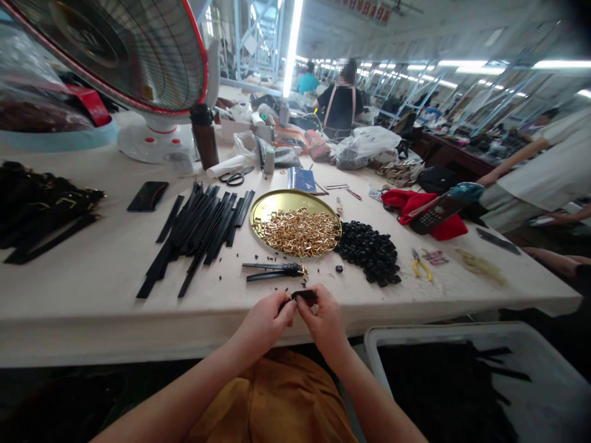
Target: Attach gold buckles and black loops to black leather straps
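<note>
Near the table's front edge, my left hand [272, 312] and my right hand [322, 314] are closed on one black strap [305, 296], fingertips almost meeting. Whether a small part sits between the fingertips I cannot make out. Just beyond my hands lie finished-looking black straps with gold buckles [272, 271]. Behind them a round gold tray [259, 208] holds a heap of small gold buckle parts [300, 232]. Right of the tray is a pile of small black loops [369, 251]. A bundle of flat black straps [198, 227] lies to the left.
A fan [124, 55] stands back left, with a phone [148, 196] and scissors [237, 177] near it. Yellow-handled pliers [421, 266] lie at right. A white bin [376, 335] of black pieces sits below the table's right front. A person [545, 166] stands at the far right.
</note>
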`<action>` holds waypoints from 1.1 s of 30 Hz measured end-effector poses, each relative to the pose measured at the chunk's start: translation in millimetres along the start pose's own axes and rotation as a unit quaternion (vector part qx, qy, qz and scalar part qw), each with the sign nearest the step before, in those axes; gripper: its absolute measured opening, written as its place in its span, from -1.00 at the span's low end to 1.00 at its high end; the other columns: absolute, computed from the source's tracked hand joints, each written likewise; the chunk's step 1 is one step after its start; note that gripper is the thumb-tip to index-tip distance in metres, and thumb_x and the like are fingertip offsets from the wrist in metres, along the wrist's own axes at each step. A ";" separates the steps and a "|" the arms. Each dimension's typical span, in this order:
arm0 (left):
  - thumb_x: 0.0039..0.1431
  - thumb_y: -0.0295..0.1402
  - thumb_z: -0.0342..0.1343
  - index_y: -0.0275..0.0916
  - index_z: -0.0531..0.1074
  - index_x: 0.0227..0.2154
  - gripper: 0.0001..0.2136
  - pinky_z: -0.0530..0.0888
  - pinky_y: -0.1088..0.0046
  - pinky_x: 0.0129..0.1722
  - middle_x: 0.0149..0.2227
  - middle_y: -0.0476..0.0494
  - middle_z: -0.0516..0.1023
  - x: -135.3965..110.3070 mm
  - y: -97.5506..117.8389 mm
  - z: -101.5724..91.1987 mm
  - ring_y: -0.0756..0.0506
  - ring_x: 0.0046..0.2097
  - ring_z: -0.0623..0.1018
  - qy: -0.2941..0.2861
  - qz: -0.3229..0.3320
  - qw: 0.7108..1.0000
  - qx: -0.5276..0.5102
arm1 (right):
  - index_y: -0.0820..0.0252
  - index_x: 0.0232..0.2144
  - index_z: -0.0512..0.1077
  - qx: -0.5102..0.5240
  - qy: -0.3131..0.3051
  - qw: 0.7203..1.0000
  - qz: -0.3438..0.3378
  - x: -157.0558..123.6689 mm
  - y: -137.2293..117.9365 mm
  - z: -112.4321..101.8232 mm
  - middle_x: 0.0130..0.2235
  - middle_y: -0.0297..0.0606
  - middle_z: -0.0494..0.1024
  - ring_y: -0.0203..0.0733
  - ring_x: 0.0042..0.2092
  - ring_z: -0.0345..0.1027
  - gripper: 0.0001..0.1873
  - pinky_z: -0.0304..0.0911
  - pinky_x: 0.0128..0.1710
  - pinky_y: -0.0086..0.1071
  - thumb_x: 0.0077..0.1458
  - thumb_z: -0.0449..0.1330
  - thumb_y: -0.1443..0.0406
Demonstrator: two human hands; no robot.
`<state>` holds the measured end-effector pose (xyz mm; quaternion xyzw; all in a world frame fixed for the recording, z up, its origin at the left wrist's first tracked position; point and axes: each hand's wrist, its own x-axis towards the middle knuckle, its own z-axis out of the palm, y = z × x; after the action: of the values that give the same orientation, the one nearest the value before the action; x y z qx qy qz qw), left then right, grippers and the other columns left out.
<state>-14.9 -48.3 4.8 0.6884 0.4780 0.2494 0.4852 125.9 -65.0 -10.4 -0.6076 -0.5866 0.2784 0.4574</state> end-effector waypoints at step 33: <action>0.00 -0.15 0.00 -0.25 0.18 -0.51 -0.75 0.05 0.66 -0.75 -0.71 0.16 0.23 51.8 11.7 3.2 0.15 -0.73 0.10 -0.050 -0.104 0.951 -0.289 | 0.19 -0.46 0.38 0.377 -0.033 0.910 0.167 44.7 18.0 -22.0 -0.54 -0.40 0.36 -0.37 -0.50 0.16 -0.73 0.14 -0.46 -0.46 -0.17 0.28 0.13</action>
<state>14.1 -3.9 7.9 0.4773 0.4295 0.2905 0.7095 160.4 -24.9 -8.0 -0.4695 -0.3421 0.5712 0.5798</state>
